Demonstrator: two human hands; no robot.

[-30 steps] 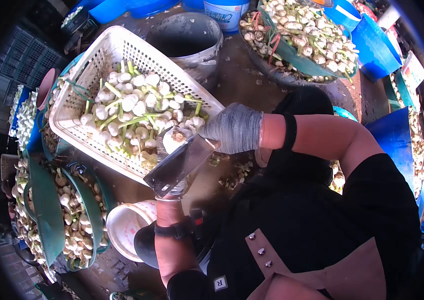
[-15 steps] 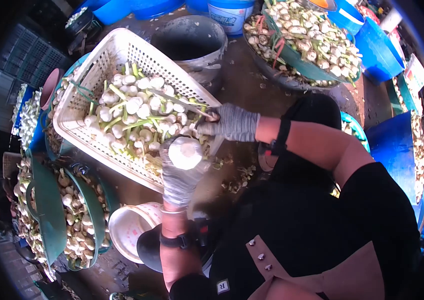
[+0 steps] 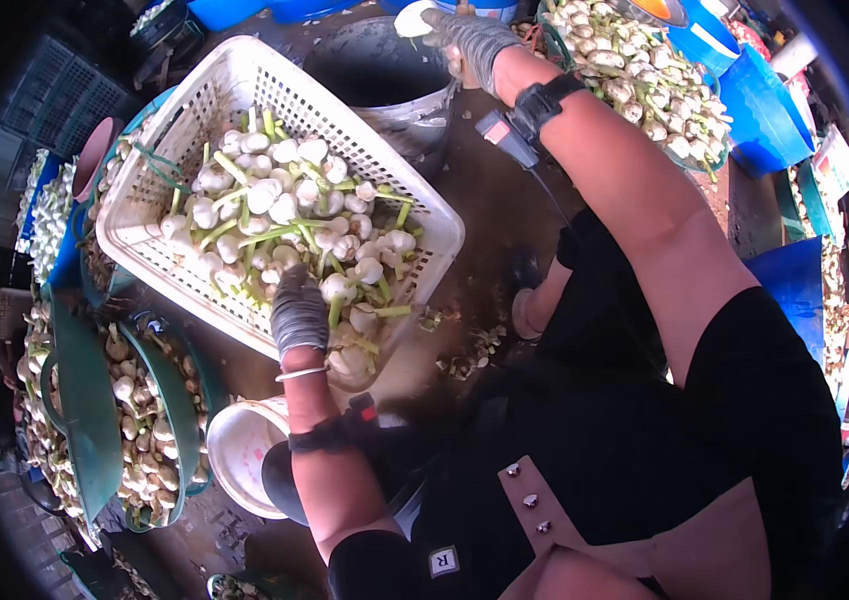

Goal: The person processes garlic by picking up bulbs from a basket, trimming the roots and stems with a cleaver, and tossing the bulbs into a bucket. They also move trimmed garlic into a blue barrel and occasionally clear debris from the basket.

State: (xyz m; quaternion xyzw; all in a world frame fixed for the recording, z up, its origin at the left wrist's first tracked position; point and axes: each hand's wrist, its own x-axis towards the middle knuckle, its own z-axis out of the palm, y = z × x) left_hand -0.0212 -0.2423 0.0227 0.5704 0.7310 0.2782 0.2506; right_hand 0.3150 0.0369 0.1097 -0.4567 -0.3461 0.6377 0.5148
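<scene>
Near the dark bucket (image 3: 423, 122): white garlic bulb (image 3: 413, 19), pinched in right hand (image 3: 472, 42); presumably light, firm, papery-slick, best gripped round its sides. Inside white perforated crate (image 3: 340, 122): garlic bulbs (image 3: 264, 195) with green stems (image 3: 275, 234), likely handy holds; left hand (image 3: 300, 312) among them, closure not discernible.

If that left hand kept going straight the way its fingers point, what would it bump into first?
Most likely the heap of garlic in the white basket; the left hand already appears to reach its edge, though depth is hard to judge here.
</scene>
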